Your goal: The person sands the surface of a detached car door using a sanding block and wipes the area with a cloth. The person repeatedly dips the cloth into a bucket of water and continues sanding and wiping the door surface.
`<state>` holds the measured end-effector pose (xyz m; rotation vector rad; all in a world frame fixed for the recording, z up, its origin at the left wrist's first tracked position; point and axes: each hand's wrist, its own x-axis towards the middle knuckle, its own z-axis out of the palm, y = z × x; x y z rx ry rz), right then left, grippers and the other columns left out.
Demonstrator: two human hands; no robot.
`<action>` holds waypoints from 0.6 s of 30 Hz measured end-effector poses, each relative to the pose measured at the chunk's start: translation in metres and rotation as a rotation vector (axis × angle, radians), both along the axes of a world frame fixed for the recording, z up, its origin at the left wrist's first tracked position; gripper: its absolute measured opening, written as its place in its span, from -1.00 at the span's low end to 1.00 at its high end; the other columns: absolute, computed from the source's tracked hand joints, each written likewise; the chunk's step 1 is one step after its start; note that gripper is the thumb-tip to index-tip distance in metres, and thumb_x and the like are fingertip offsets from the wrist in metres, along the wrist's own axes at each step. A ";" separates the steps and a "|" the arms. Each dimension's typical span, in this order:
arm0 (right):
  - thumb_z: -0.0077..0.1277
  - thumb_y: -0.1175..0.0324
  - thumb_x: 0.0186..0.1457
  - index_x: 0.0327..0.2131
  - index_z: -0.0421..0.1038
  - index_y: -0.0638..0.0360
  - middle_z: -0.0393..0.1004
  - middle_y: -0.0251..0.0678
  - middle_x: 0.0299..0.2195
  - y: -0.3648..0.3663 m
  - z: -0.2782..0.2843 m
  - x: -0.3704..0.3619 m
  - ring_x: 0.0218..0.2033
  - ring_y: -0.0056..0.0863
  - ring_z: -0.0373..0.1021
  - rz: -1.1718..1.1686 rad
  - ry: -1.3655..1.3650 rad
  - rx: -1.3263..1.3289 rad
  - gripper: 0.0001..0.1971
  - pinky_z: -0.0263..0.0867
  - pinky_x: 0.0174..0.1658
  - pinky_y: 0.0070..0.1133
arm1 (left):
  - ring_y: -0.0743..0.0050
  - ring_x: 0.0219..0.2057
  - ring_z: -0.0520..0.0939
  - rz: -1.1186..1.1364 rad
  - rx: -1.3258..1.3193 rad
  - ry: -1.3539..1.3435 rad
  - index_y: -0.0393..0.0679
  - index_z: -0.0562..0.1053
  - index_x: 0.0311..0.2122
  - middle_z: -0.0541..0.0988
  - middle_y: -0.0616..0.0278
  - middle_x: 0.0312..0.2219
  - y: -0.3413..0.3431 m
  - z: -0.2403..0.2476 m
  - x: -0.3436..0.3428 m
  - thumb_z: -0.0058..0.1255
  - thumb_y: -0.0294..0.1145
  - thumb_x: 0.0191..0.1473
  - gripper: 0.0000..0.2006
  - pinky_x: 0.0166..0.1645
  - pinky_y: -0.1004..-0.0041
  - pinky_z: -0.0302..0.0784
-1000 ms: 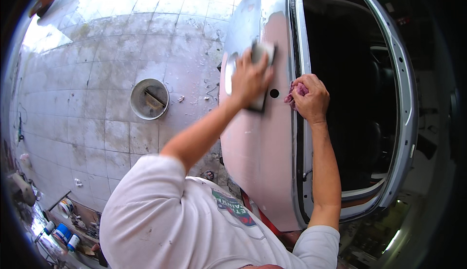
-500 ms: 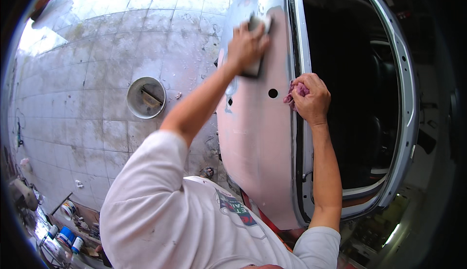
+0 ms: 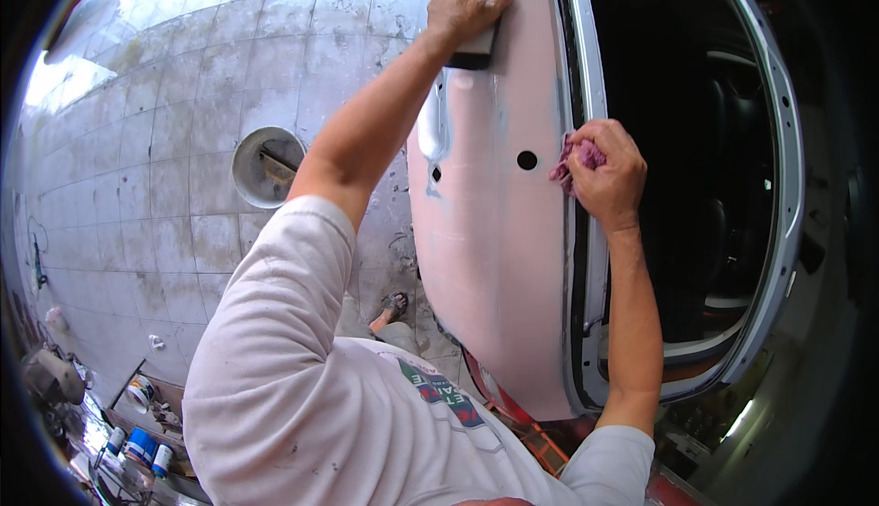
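Note:
My left hand (image 3: 465, 7) is closed on a sanding block (image 3: 471, 55), pale on top with a dark lower body. The block lies flat on the far part of a car body panel (image 3: 485, 268), which is coated in pinkish primer with grey patches. A round hole (image 3: 527, 160) and a small diamond-shaped hole (image 3: 436, 175) pierce the panel. At its right edge, my right hand (image 3: 617, 181) grips a crumpled purple-pink rag (image 3: 591, 154) beside the rear window frame. The fingertips under the rag are partly hidden.
A round bucket (image 3: 240, 174) with a flat piece inside stands on the tiled floor (image 3: 165, 185) to the left. Right of the panel, a dark window opening (image 3: 673, 76) shows the car's interior. Cans (image 3: 140, 446) and clutter fill the lower left.
My left hand has slid the sanding block farther away along the panel. My right hand still grips the rag at the panel's edge. The view has shifted slightly.

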<state>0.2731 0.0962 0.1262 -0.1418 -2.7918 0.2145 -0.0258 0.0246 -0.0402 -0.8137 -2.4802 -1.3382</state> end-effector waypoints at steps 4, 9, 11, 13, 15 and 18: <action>0.29 0.43 0.06 -0.33 0.58 0.01 0.63 -0.39 -0.27 0.002 0.002 0.015 -0.21 -0.29 0.61 -0.062 -0.017 -0.002 -0.90 0.58 -0.09 -0.38 | -0.33 0.12 0.51 -0.142 0.169 0.169 0.14 0.53 0.23 0.41 -0.14 0.26 -0.070 0.015 0.175 0.31 -0.09 0.13 -0.46 0.10 -0.01 0.64; 0.29 0.39 0.10 -0.30 0.60 0.02 0.63 -0.36 -0.24 0.011 0.001 0.021 -0.17 -0.24 0.61 -0.071 -0.002 0.021 -0.91 0.56 -0.03 -0.34 | -0.33 0.22 0.46 -0.388 0.156 0.048 0.14 0.53 0.31 0.32 -0.16 0.33 -0.152 0.017 0.325 0.38 -0.09 0.08 -0.34 0.21 -0.03 0.60; 0.28 0.38 0.11 -0.29 0.60 0.01 0.64 -0.35 -0.22 0.014 0.003 0.028 -0.15 -0.24 0.61 -0.085 0.012 0.048 -0.91 0.55 -0.01 -0.31 | -0.30 0.21 0.48 -0.268 0.163 0.087 0.22 0.53 0.30 0.34 -0.11 0.33 -0.119 0.016 0.289 0.37 -0.03 0.10 -0.37 0.21 -0.03 0.60; 0.28 0.33 0.14 -0.27 0.63 0.00 0.64 -0.35 -0.20 0.009 0.008 0.028 -0.13 -0.25 0.61 -0.068 -0.031 0.048 -0.92 0.55 0.03 -0.31 | -0.29 0.22 0.47 -0.048 0.108 0.076 0.28 0.52 0.31 0.38 -0.08 0.31 -0.085 0.014 0.223 0.29 0.12 0.16 -0.39 0.21 -0.04 0.59; 0.29 0.31 0.15 -0.26 0.64 0.00 0.64 -0.35 -0.20 -0.008 0.008 0.038 -0.12 -0.25 0.61 -0.030 -0.111 0.031 -0.91 0.55 0.04 -0.32 | -0.32 0.23 0.46 0.012 0.026 -0.119 0.27 0.53 0.30 0.43 -0.14 0.26 -0.082 0.023 0.174 0.17 0.22 0.21 -0.40 0.22 -0.06 0.57; 0.28 0.26 0.18 -0.25 0.66 -0.04 0.65 -0.35 -0.20 -0.015 0.004 0.079 -0.13 -0.25 0.63 0.050 -0.142 0.029 -0.90 0.57 0.03 -0.30 | -0.38 0.21 0.45 0.150 -0.026 -0.089 0.22 0.54 0.27 0.46 -0.23 0.21 -0.096 0.028 0.229 0.09 0.22 0.27 -0.44 0.18 -0.07 0.58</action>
